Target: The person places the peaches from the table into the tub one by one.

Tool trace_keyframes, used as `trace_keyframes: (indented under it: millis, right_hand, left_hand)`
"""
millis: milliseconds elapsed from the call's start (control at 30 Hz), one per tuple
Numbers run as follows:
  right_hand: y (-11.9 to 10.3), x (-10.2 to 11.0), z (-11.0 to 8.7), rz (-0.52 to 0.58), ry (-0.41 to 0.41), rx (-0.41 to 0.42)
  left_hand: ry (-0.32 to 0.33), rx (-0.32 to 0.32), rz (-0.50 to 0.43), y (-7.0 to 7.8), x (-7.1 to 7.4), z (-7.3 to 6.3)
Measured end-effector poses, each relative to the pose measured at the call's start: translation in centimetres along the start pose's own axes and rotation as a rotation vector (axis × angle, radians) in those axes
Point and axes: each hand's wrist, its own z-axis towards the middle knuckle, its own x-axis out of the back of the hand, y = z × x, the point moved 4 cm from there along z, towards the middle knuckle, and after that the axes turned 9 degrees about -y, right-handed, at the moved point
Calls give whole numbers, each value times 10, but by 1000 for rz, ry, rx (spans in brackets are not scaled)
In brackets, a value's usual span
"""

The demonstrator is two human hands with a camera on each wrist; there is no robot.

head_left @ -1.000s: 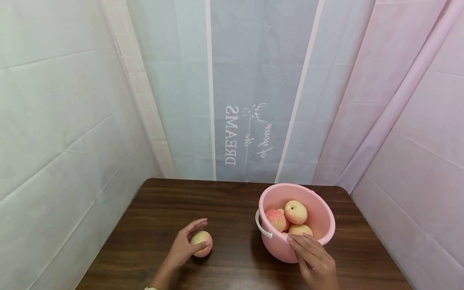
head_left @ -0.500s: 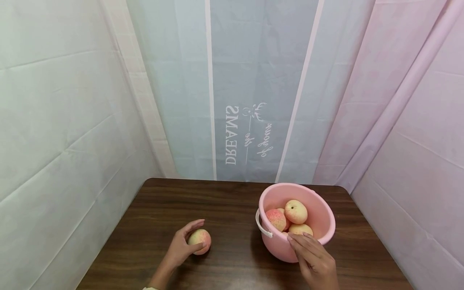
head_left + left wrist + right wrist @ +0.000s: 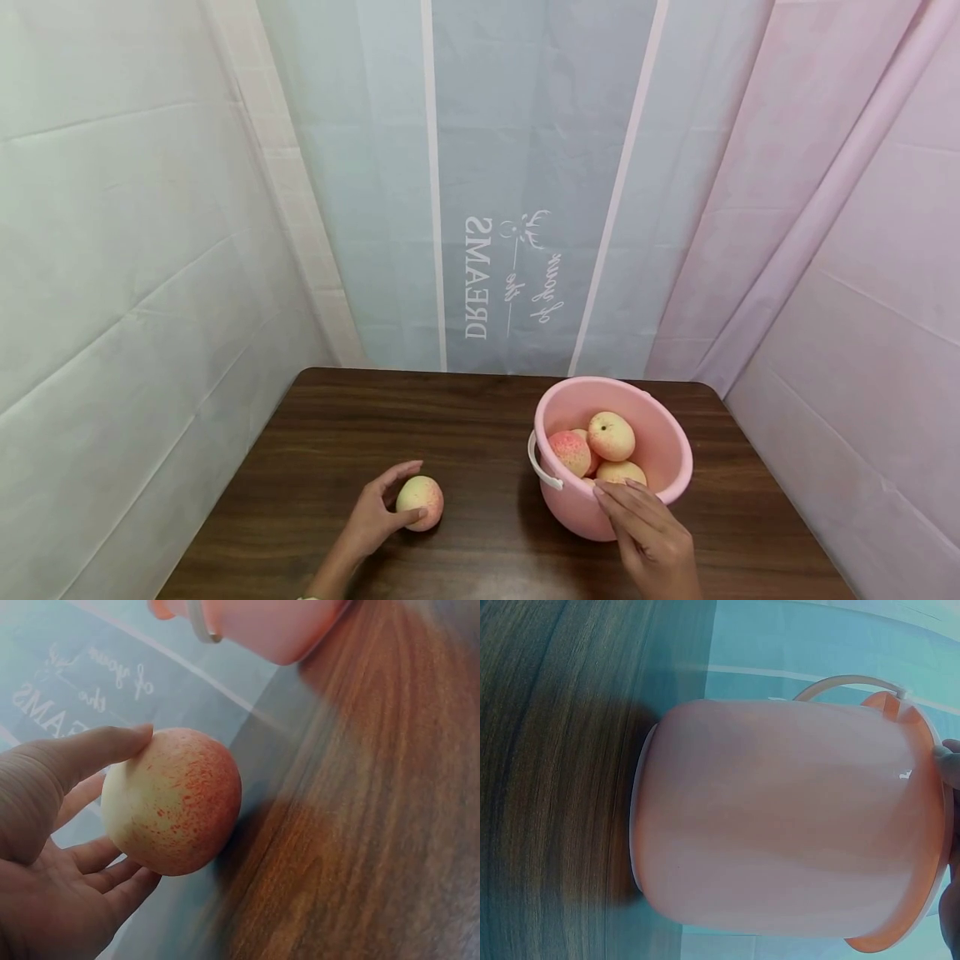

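In the head view my left hand (image 3: 378, 507) holds a yellow peach with a red blush (image 3: 421, 503), low over the left-middle of the table. The left wrist view shows the thumb on one side of the peach (image 3: 176, 801) and the fingers spread along the other. To the right, my right hand (image 3: 651, 533) grips the near rim of a pink bucket (image 3: 577, 510), fingers lapping over the edge. Several peaches (image 3: 612, 436) lie inside the bucket, partly hidden by its front wall and my fingers. The right wrist view shows the bucket's smooth side (image 3: 787, 817), base against the wood.
The dark wooden table (image 3: 360, 417) ends at a hanging blue-grey cloth (image 3: 540, 167) with white lettering. Pale cloth walls (image 3: 135, 250) stand at the left and right. A white bucket handle (image 3: 542, 468) hangs down on the bucket's left side.
The peach in my left hand shifted slightly left, then back right, turning a little with my fingers. My right hand and the bucket have stayed in place.
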Motion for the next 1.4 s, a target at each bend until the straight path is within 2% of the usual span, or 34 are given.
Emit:
trace_keyframes:
  millis: [200, 467, 833, 1033, 1400]
  right_hand:
    - [0, 0, -1, -4, -5, -1]
    - [-5, 1, 8, -5, 10, 11]
    - [-5, 1, 9, 3, 7, 20]
    - [-7, 2, 10, -4, 10, 18]
    - [1, -1, -2, -1, 3, 15]
  left_hand:
    - [-40, 6, -5, -3, -3, -3]
    - [-55, 21, 18, -6, -7, -5]
    - [-115, 32, -24, -14, -10, -4]
    - [-115, 31, -28, -14, -11, -5]
    - [-82, 42, -13, -10, -10, -3]
